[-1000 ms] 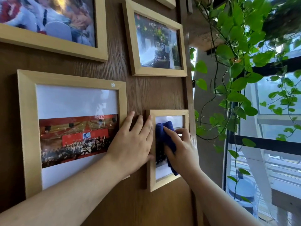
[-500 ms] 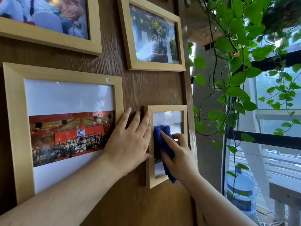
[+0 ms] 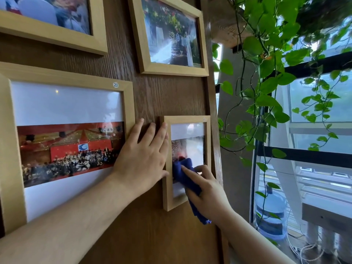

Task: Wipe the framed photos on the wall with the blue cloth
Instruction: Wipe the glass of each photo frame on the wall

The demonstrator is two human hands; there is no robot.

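Note:
Several light wooden framed photos hang on a dark wood wall. The small frame (image 3: pixel 187 119) at lower middle has my right hand (image 3: pixel 208 191) pressing a blue cloth (image 3: pixel 185 173) against the lower part of its glass. My left hand (image 3: pixel 144 155) lies flat on the wall with fingers spread, its fingertips touching that frame's left edge. A large frame (image 3: pixel 64 77) with a red group photo is to the left. Two more frames hang above, one at upper left (image 3: pixel 57 38) and one at upper middle (image 3: pixel 175 70).
A trailing green plant (image 3: pixel 266 73) hangs just right of the wall's edge. Behind it are windows with dark bars (image 3: pixel 314 157). A large water bottle (image 3: pixel 270 212) stands on the floor at lower right, next to cables.
My right hand has slid the blue cloth down the small frame's glass, from the upper part to the lower part. My left hand has stayed by the frame's left edge.

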